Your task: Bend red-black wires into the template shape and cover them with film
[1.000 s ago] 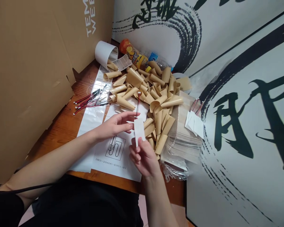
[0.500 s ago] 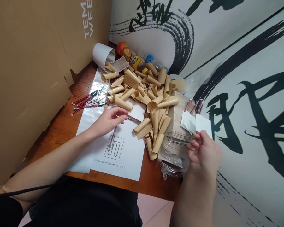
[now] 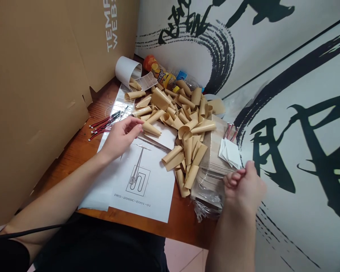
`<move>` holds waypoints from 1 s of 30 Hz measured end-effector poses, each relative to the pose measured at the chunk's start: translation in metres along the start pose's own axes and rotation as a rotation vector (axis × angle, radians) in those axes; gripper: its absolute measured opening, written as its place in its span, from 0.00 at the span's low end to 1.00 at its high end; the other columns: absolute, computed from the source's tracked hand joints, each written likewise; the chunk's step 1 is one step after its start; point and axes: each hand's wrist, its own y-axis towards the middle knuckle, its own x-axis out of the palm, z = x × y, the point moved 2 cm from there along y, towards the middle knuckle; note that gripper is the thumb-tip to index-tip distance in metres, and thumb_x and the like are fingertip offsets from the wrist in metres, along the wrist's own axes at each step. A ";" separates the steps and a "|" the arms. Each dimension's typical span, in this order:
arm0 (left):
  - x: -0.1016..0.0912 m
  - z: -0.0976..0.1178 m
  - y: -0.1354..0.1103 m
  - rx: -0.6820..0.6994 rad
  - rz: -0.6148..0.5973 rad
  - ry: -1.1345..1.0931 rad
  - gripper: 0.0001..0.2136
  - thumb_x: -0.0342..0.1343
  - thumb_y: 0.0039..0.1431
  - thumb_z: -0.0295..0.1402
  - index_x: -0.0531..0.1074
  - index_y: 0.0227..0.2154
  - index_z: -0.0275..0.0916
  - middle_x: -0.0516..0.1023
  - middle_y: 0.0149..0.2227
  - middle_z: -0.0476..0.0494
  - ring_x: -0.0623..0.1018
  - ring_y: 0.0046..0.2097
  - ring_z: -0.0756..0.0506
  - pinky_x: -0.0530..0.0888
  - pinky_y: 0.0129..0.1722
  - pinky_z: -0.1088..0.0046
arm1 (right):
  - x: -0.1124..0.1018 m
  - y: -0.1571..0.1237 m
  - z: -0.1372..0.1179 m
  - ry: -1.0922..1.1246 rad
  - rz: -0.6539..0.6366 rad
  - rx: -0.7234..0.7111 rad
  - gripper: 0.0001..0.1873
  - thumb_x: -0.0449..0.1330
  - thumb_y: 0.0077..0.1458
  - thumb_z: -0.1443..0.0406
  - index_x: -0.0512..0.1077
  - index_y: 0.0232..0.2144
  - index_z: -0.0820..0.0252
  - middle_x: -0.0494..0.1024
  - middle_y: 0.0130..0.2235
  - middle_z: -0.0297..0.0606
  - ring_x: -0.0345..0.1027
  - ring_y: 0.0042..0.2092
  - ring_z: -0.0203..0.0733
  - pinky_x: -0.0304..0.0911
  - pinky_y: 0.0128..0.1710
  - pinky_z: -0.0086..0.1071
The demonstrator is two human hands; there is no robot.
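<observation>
**Q:** Left grip [image 3: 120,138]: what state is shown?

**A:** Relaxed and fairly wide, with nothing visible in it; a printed diagram sheet [image 3: 158,196] lies just below it; tan paper curls [image 3: 202,127] lie just right of it, on the wooden surface [image 3: 70,162].

**Q:** Right grip [image 3: 243,187]?

**A:** Narrow, fingers curled, nothing visible between them; white labels [image 3: 229,153] lie just above it; a stack of tan sheets [image 3: 215,158] lies just beside it.
</observation>
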 end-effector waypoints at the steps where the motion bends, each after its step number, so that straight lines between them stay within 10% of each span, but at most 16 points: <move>1: -0.005 0.002 0.002 0.016 0.060 0.034 0.10 0.56 0.62 0.35 0.76 0.41 0.37 0.80 0.36 0.45 0.77 0.36 0.48 0.73 0.35 0.72 | 0.001 -0.008 0.000 0.024 -0.032 -0.050 0.25 0.58 0.63 0.61 0.58 0.15 0.57 0.58 0.11 0.23 0.47 0.12 0.26 0.43 0.10 0.22; 8: -0.030 0.011 0.009 0.087 0.236 0.438 0.10 0.54 0.61 0.30 0.78 0.42 0.38 0.82 0.41 0.46 0.78 0.39 0.47 0.72 0.37 0.72 | 0.036 -0.074 0.023 -0.174 -0.399 -0.377 0.31 0.60 0.60 0.53 0.49 0.14 0.55 0.49 0.14 0.21 0.40 0.16 0.28 0.40 0.17 0.27; 14: -0.017 0.003 0.006 0.202 0.013 0.499 0.09 0.55 0.61 0.31 0.78 0.41 0.38 0.83 0.41 0.45 0.80 0.40 0.46 0.74 0.41 0.71 | 0.100 -0.084 0.043 -0.865 -0.692 -0.996 0.09 0.59 0.60 0.66 0.76 0.42 0.60 0.80 0.43 0.45 0.69 0.44 0.48 0.61 0.42 0.39; 19: -0.011 0.000 0.004 0.240 -0.078 0.515 0.10 0.53 0.63 0.31 0.79 0.41 0.38 0.83 0.39 0.45 0.80 0.38 0.46 0.72 0.39 0.70 | 0.123 -0.069 0.060 -1.343 -0.649 -1.013 0.16 0.57 0.60 0.71 0.76 0.49 0.59 0.76 0.58 0.48 0.64 0.54 0.59 0.52 0.46 0.46; 30: -0.006 0.001 -0.002 0.298 -0.156 0.506 0.07 0.55 0.62 0.31 0.77 0.39 0.39 0.83 0.38 0.47 0.80 0.40 0.46 0.73 0.43 0.70 | 0.114 -0.056 0.057 -1.146 -0.731 -1.178 0.14 0.54 0.64 0.71 0.80 0.39 0.54 0.85 0.43 0.40 0.71 0.46 0.49 0.48 0.44 0.41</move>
